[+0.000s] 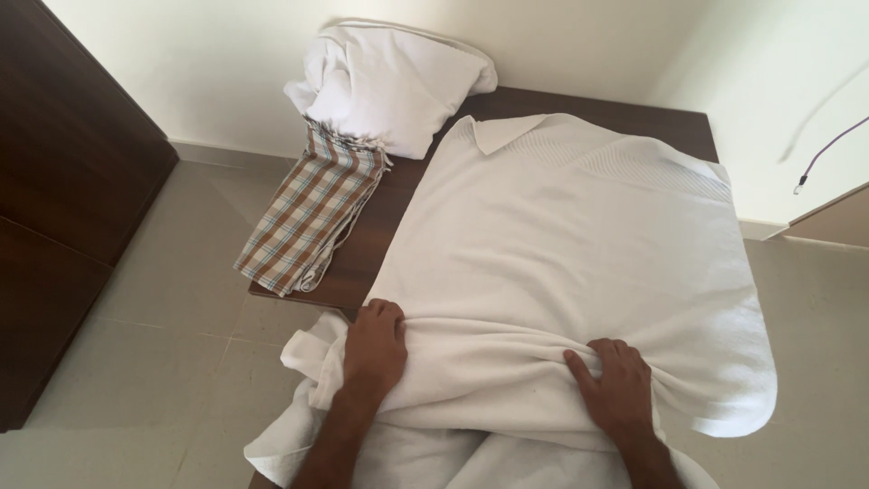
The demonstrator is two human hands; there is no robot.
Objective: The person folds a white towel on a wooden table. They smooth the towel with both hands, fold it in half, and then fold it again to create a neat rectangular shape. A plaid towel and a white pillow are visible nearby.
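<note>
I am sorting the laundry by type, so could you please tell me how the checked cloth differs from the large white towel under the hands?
The brown-and-white checked woven cloth is folded into a narrow stack; the large white terry towel lies spread open. The checked cloth lies untouched at the dark wooden table's left edge; the towel is bunched under the left hand and right hand. Both overhang the table.

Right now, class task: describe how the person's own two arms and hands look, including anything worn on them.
Both arms enter from the bottom edge and are bare: no sleeves, gloves or cuffs show. The left hand and right hand carry no visible rings, and no watch or band shows on either wrist. The forearms are slim, and the fingers short-nailed as far as the picture shows.
</note>
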